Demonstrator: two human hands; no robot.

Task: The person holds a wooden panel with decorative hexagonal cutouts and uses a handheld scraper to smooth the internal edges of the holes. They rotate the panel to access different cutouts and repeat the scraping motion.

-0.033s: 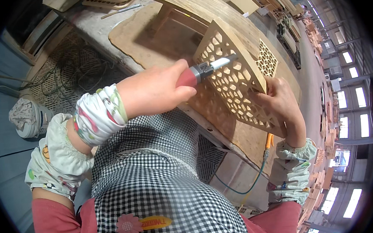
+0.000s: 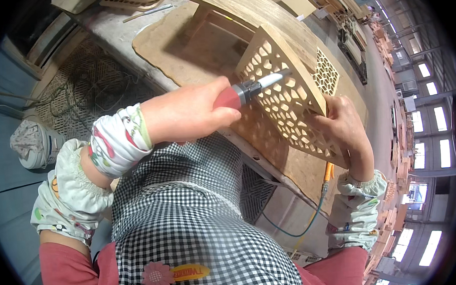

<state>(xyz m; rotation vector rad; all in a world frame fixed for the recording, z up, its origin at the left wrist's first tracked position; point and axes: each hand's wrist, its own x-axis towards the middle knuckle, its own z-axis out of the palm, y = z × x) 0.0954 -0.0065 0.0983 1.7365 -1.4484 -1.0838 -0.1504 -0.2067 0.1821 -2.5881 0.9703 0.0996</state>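
My left hand is wrapped around a handheld power tool with a red body, dark collar and narrow pale tip. That tip lies over the upper face of a wooden lattice panel pierced with many irregular holes; whether it touches the wood I cannot tell. My right hand grips the panel's right edge, thumb on the face, and the panel is tilted up above the bench. Behind it a second lattice piece shows, beside a long wooden board.
A brown sheet covers part of the workbench. A thin stick-like tool lies at the back left. An orange fitting on a green hose hangs by the near edge. On the floor at left stands a white bucket.
My left hand and the power tool have shifted very slightly, with the tip a little lower on the panel. My right hand's grip looks the same.
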